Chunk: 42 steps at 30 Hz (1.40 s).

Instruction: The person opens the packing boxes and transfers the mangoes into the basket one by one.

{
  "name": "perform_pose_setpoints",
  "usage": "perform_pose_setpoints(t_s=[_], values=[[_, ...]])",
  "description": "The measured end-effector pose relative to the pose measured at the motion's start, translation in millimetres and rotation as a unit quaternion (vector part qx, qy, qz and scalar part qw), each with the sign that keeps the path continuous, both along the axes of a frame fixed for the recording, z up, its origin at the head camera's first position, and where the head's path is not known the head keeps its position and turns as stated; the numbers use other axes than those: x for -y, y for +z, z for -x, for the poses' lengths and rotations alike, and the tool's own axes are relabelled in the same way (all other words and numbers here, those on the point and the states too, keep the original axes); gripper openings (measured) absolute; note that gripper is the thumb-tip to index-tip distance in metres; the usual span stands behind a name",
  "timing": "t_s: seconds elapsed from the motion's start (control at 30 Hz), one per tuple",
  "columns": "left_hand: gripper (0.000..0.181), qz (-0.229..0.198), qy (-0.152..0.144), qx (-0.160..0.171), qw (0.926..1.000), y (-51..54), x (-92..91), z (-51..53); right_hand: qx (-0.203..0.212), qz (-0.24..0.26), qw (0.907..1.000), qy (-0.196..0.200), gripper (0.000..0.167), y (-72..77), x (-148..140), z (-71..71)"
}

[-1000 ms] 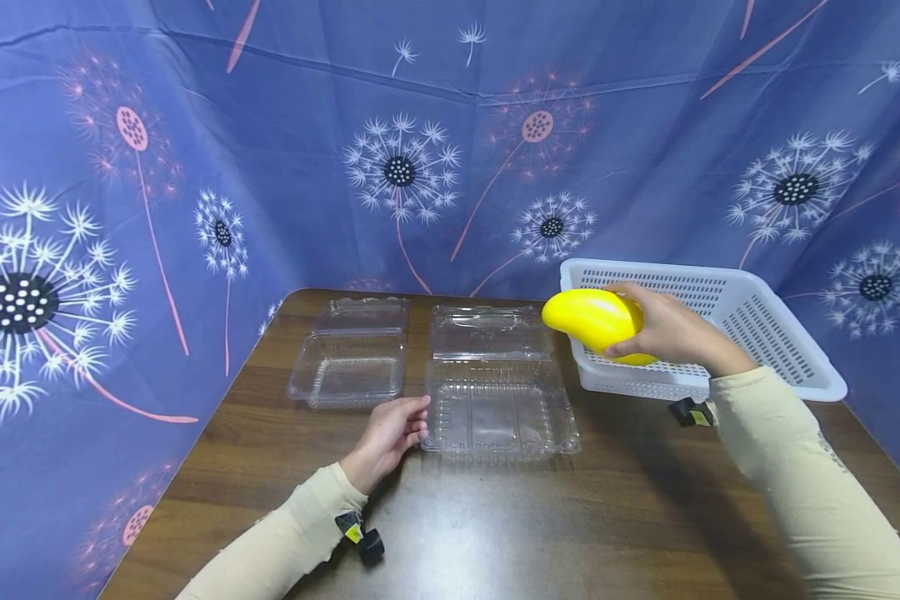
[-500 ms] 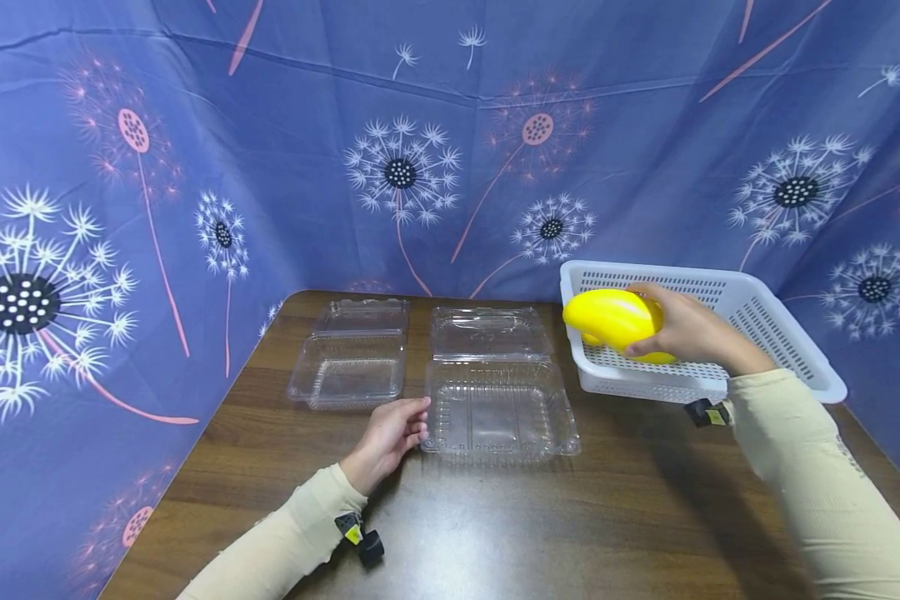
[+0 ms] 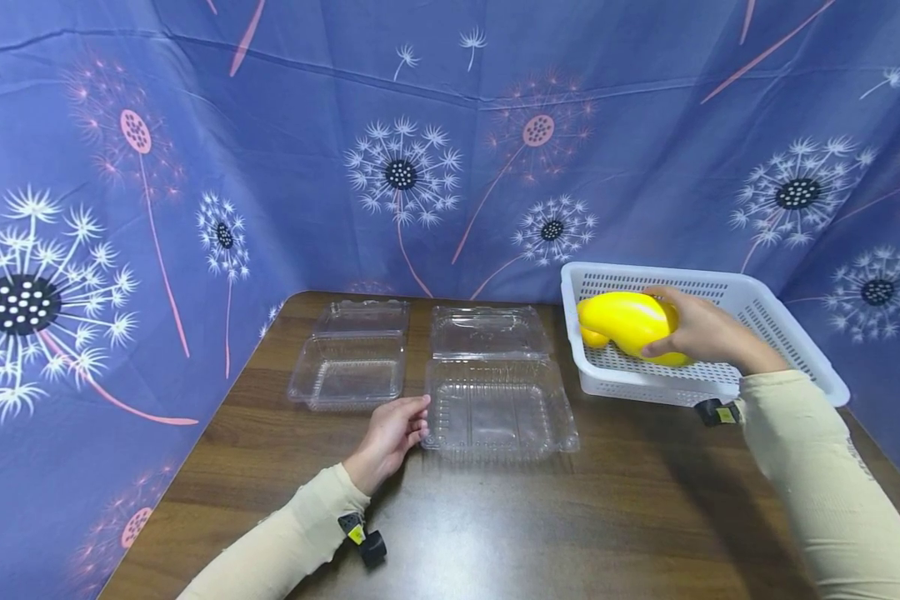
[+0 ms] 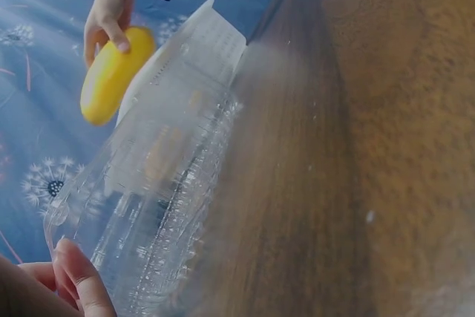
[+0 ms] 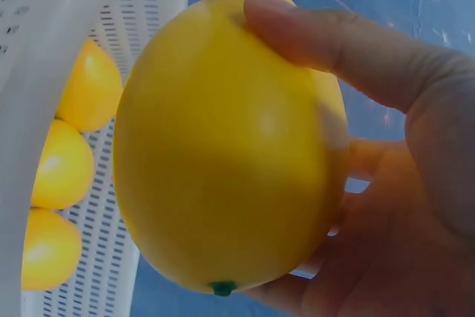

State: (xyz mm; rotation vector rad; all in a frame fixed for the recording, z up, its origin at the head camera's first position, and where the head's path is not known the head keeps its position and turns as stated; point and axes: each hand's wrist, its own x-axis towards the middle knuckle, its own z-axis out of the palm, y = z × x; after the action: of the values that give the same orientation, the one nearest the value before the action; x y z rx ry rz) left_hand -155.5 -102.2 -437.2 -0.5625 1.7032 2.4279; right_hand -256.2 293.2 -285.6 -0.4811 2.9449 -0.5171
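My right hand (image 3: pixel 701 329) grips a large yellow mango (image 3: pixel 622 321), thumb on one side and fingers on the other, above the white perforated basket (image 3: pixel 787 354). A small green stem nub shows at the mango's end in the right wrist view. Several smaller yellow-orange fruits (image 5: pixel 63 165) lie inside the basket; in the head view the mango mostly hides them. My left hand (image 3: pixel 390 437) pinches the left rim of a clear plastic clamshell container (image 3: pixel 495 417), which stands with its lid folded back. Nothing is visible inside that container.
A smaller clear clamshell container (image 3: pixel 356 367), lid also laid back, stands left of the first one. Both rest on a brown wooden table (image 3: pixel 555 525). A blue curtain (image 3: pixel 307 125) with dandelion print hangs behind and along the sides.
My right hand has carried the mango rightward, from over the basket's left rim to above its inside, slightly lower. A smaller fruit now shows beside it. My left hand stays at the container.
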Motion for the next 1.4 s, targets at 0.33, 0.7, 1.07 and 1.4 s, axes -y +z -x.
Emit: perform_pose_setpoints(t_s=[0.33, 0.7, 1.07, 1.4], values=[[0.011, -0.006, 0.013, -0.004, 0.9999, -3.2, -4.7, 6.9, 0.016, 0.003, 0.9998, 0.009, 0.093, -12.0, -8, 7.2], [0.017, -0.006, 0.040, -0.001, 0.9992, -4.3, -13.8, 18.4, 0.044, -0.014, 0.9989, 0.003, 0.090, -24.1, -10, 11.2], [0.017, -0.019, 0.066, 0.002, 0.9977, -9.0, -19.6, 26.8, 0.067, -0.044, 0.9968, 0.007, 0.086, -36.6, -8, 19.8], [0.016, -0.023, 0.077, 0.004, 0.9967, -8.7, -22.0, 31.1, 0.078, -0.067, 0.9946, 0.011, 0.083, -41.5, -6, 26.4]])
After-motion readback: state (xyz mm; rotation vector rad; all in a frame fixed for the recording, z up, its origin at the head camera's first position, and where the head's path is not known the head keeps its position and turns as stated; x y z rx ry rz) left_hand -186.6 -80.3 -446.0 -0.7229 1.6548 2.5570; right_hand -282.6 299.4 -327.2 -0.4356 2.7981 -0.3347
